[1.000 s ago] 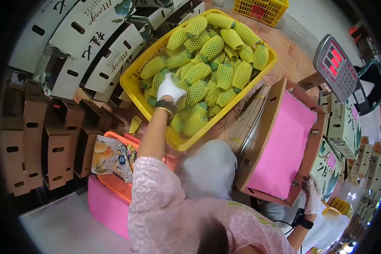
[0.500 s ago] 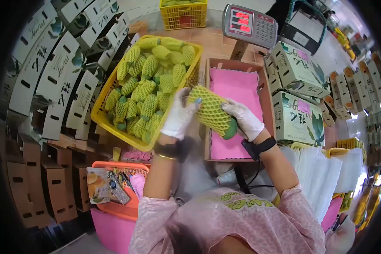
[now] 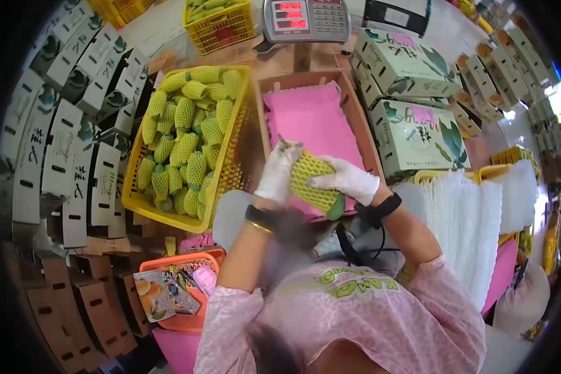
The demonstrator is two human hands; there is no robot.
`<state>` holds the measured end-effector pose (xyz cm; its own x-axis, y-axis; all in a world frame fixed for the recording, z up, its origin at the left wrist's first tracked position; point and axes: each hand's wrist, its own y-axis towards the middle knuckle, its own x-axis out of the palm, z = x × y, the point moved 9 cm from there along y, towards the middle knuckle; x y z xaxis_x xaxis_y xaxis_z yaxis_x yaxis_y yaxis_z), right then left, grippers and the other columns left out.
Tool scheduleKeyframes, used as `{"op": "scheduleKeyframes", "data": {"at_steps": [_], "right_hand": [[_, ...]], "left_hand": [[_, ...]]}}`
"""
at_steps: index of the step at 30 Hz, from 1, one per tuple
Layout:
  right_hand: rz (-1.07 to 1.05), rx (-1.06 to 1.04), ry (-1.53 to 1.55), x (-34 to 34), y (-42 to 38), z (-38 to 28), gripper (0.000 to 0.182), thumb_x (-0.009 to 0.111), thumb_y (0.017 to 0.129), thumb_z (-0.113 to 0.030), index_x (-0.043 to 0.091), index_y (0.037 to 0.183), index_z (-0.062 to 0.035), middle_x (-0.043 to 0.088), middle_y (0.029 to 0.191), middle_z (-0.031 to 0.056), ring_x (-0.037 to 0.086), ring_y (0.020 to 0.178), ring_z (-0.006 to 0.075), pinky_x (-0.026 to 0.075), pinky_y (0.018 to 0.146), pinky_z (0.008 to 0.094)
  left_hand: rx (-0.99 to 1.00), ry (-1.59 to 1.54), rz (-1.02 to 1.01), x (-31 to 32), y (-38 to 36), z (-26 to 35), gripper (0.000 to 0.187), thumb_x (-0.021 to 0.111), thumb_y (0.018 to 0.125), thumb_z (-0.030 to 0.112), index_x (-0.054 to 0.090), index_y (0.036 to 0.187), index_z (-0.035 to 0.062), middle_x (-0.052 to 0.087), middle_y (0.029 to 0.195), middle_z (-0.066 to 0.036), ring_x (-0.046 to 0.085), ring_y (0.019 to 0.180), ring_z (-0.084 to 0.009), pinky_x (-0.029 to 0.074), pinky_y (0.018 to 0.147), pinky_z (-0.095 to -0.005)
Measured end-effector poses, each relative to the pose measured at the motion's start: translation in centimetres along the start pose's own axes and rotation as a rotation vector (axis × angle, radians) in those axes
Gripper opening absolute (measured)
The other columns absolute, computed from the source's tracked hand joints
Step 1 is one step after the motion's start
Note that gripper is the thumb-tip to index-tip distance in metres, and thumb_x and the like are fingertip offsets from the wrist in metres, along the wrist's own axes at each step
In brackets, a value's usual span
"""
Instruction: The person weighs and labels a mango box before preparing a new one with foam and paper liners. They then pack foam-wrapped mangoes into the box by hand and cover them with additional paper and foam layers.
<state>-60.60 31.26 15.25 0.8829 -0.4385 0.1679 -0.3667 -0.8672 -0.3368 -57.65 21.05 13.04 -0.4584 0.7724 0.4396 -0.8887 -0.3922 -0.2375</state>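
A green mango [image 3: 313, 181] in a yellow foam net is held between both gloved hands, above the near end of an open carton [image 3: 265, 134] lined with pink sheet [image 3: 308, 115]. My left hand [image 3: 278, 172] is closed around its upper left end, by the gathered tip of the net. My right hand [image 3: 349, 179] grips it from the right, thumb across the net. Bare green skin shows at the lower end. To the left, a yellow crate [image 3: 131, 202] holds many more netted mangoes [image 3: 186, 148].
A scale with a lit red display [image 3: 305, 20] stands behind the carton. Printed mango boxes [image 3: 417, 134] are stacked at the right, beside white foam sheets [image 3: 455, 230]. An orange basket [image 3: 187, 321] with packets sits at lower left. Cartons [image 3: 62, 149] line the left side.
The view has shifted, so the surroundings sit farther left. Both hands have brought the mango lower, toward the body and the carton's near end. The grip stays on both sides.
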Motion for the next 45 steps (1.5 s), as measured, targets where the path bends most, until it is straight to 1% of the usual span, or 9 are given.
{"op": "scheduleKeyframes", "data": {"at_steps": [7,10,11,15,23,27,29,33,45], "right_hand": [[0.203,0.037,-0.853,-8.6,-0.4,0.7,0.064,0.068,0.067,-0.032,0.046,0.123,-0.009,0.061,0.101,0.0146,0.061,0.088,0.0228,0.047,0.079,0.0304],[0.135,0.338,-1.331,-7.2,-1.2,1.2,0.046,0.053,0.073,-0.045,0.056,0.111,-0.0184,0.061,0.098,0.0151,0.06,0.088,0.0296,0.047,0.076,0.0375],[0.113,0.122,-1.431,-5.3,-1.5,0.4,0.038,0.045,0.08,-0.044,0.057,0.107,-0.0203,0.062,0.097,0.0139,0.06,0.087,0.0302,0.048,0.074,0.0381],[0.203,0.107,-1.537,-6.1,-1.7,4.4,0.039,0.045,0.079,-0.047,0.055,0.11,-0.026,0.064,0.08,0.0106,0.062,0.068,0.0302,0.046,0.067,0.0421],[0.182,0.205,-1.778,-7.7,-1.6,6.7,0.054,0.06,0.066,-0.048,0.055,0.111,-0.0195,0.059,0.095,0.0157,0.054,0.096,0.0285,0.036,0.082,0.0402],[0.1,0.283,-1.746,-8.3,-1.2,7.0,0.067,0.061,0.065,-0.057,0.05,0.116,-0.0158,0.052,0.11,0.0163,0.048,0.104,0.0314,0.034,0.088,0.043],[0.164,0.153,-1.633,-7.2,-1.8,5.1,0.072,0.062,0.064,-0.058,0.046,0.119,-0.0141,0.047,0.116,0.0177,0.045,0.108,0.0332,0.033,0.091,0.045],[0.479,-0.184,-1.483,-5.8,-4.9,-0.1,0.067,0.067,0.067,-0.045,0.048,0.118,-0.0065,0.048,0.117,0.0189,0.044,0.109,0.034,0.036,0.091,0.0428],[0.781,-0.406,-1.191,-10.7,-10.7,-0.7,0.036,0.064,0.072,-0.017,0.055,0.103,0.0,0.057,0.103,0.0182,0.052,0.099,0.0311,0.04,0.088,0.0367]], "left_hand": [[0.172,1.573,0.093,-3.2,2.1,3.0,0.064,0.068,0.072,0.027,0.037,0.126,0.0117,0.042,0.113,-0.024,0.053,0.093,-0.0352,0.045,0.08,-0.0369],[-0.085,1.64,-0.001,-3.8,2.3,-0.1,0.061,0.063,0.073,0.028,0.036,0.127,0.0166,0.043,0.112,-0.029,0.052,0.097,-0.0432,0.046,0.081,-0.0432],[-0.078,1.709,0.044,-4.8,2.7,-1.6,0.057,0.058,0.074,0.024,0.036,0.126,0.0148,0.048,0.108,-0.027,0.053,0.097,-0.0418,0.045,0.083,-0.0432],[-0.31,1.602,-0.144,-3.5,2.2,-1.5,0.057,0.043,0.075,0.012,0.032,0.131,0.0082,0.053,0.112,-0.024,0.054,0.102,-0.0366,0.043,0.087,-0.0408],[-0.292,1.464,-0.035,-6.4,3.7,-4.7,0.049,0.034,0.082,0.014,0.034,0.13,0.012,0.054,0.112,-0.021,0.054,0.102,-0.0338,0.043,0.086,-0.042],[0.071,1.673,0.07,-4.2,2.6,1.6,0.051,0.048,0.084,0.028,0.035,0.129,0.0079,0.055,0.109,-0.021,0.055,0.1,-0.033,0.043,0.085,-0.039],[0.555,0.916,0.161,-2.5,1.8,9.4,0.054,0.056,0.083,0.034,0.041,0.123,0.0006,0.057,0.105,-0.017,0.056,0.095,-0.0255,0.044,0.084,-0.0341],[0.506,0.268,0.411,-7.4,5.7,16.1,0.04,0.059,0.084,0.026,0.052,0.106,-0.007,0.06,0.098,-0.011,0.053,0.087,-0.0141,0.043,0.077,-0.026],[0.505,0.271,0.554,-11.0,1.7,16.4,0.017,0.059,0.077,0.01,0.062,0.09,-0.0003,0.062,0.075,-0.004,0.054,0.061,-0.0111,0.042,0.055,-0.0238]]}}
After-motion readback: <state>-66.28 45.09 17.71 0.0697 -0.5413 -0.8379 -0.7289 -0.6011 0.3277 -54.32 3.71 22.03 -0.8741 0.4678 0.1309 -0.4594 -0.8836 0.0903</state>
